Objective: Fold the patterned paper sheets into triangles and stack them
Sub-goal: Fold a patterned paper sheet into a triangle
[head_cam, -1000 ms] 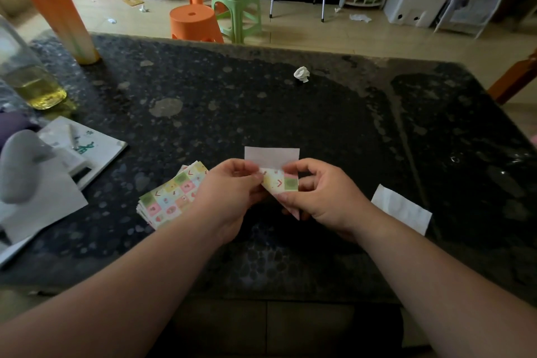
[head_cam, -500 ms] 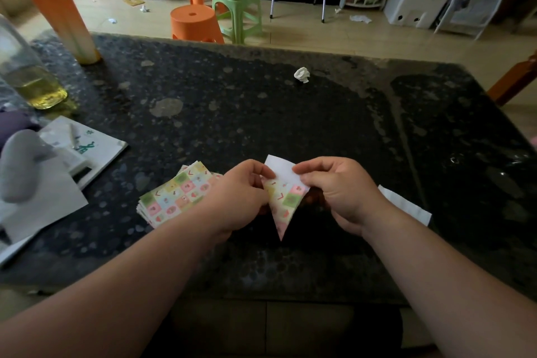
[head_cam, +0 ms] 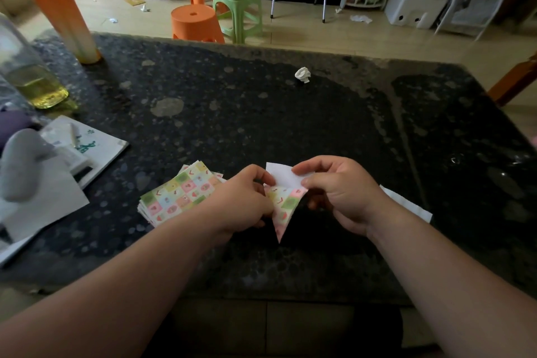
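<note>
Both hands (head_cam: pixel 244 197) (head_cam: pixel 337 192) pinch the folded sheet (head_cam: pixel 284 203) between them above the table (head_cam: pixel 261 113)

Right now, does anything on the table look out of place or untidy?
A crumpled white paper ball lies alone on the far part of the dark table, away from the patterned stack. The stack is slightly fanned, its edges not aligned. Nothing looks spilled.

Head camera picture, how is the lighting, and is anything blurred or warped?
Head view: light floods the floor behind, while the dark table is dim with pale sheen at right; the orange cup at far left is smeared; the table's far edge bows from the wide lens; the patterned sheet is sharp.
</note>
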`<control>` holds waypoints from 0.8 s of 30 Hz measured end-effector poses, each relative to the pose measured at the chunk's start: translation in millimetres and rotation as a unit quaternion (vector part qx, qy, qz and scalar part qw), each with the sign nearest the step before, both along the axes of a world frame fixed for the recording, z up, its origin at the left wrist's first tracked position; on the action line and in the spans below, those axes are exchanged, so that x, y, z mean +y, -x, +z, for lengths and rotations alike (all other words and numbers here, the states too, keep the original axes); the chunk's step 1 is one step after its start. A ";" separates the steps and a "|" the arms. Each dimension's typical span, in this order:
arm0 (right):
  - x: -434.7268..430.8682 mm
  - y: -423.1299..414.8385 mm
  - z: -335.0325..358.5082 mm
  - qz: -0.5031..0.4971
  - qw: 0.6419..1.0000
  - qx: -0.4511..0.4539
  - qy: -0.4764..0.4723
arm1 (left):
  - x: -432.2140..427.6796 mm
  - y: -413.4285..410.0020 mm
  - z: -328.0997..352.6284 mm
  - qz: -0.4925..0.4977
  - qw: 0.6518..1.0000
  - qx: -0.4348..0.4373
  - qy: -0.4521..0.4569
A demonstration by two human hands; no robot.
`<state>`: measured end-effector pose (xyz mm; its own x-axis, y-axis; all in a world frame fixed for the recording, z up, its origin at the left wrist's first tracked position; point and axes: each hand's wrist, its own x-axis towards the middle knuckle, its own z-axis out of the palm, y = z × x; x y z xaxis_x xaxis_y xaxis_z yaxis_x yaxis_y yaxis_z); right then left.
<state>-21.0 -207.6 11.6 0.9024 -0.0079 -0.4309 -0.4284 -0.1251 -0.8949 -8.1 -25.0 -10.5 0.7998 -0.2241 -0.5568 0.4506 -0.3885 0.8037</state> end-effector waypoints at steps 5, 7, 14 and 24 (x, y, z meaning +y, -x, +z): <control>-0.6 0.6 1.1 -0.002 0.999 0.019 -0.045 | 1.0 1.8 -1.2 -0.025 0.998 -0.028 -0.045; -1.3 0.2 -0.1 0.001 0.998 0.024 -0.059 | 0.4 1.2 -2.0 -0.018 0.998 -0.041 -0.048; -7.8 -3.2 -8.0 0.019 0.995 0.036 -0.095 | -1.0 -0.3 -1.1 0.012 0.994 -0.094 -0.045; -6.1 -0.2 -2.9 0.027 0.991 -0.059 0.120 | -2.7 3.8 12.1 0.082 0.987 0.077 0.112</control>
